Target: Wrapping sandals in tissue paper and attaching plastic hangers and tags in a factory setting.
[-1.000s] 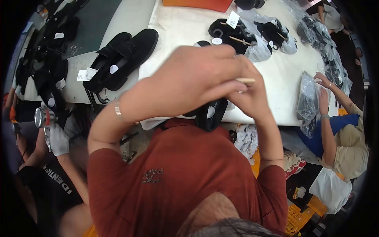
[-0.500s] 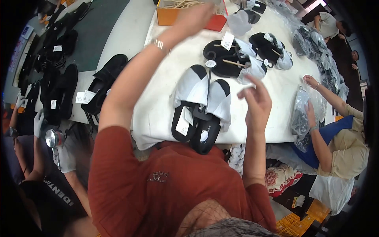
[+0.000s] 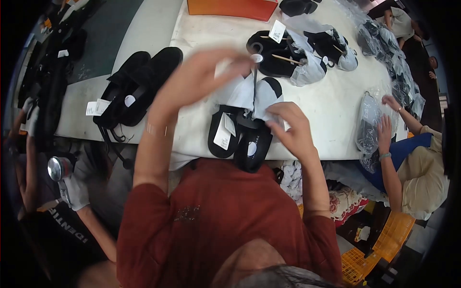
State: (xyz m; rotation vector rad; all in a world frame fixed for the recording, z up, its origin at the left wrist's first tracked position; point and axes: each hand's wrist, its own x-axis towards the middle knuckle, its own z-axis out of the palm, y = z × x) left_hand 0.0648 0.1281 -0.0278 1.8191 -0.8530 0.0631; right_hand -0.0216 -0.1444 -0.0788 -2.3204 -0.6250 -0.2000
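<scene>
A pair of black slide sandals [image 3: 249,148] lies before me on the white-covered table, toes pointing away. White tissue paper [image 3: 238,95] wraps their straps, and a white tag [image 3: 224,133] rests on the left footbed. My left hand [image 3: 204,77] is over the far end of the left sandal, its fingers smeared by motion; whether they hold anything I cannot tell. At the right sandal's strap, my right hand [image 3: 292,128] reaches the tissue paper with thumb and fingers apart. A dark hang loop with a round white end [image 3: 257,58] stands up between the two sandals.
Beyond lie more paper-wrapped black sandals [image 3: 283,62] with thin wooden sticks in them. An orange box [image 3: 233,8] stands at the far edge of view. Tagged black sandals [image 3: 126,89] lie to the left. At right, a co-worker's hands handle a clear plastic bag [image 3: 367,125].
My left hand has come back from the orange box to the near sandals. My right hand has dropped to the right sandal's paper. The view has shifted a little.
</scene>
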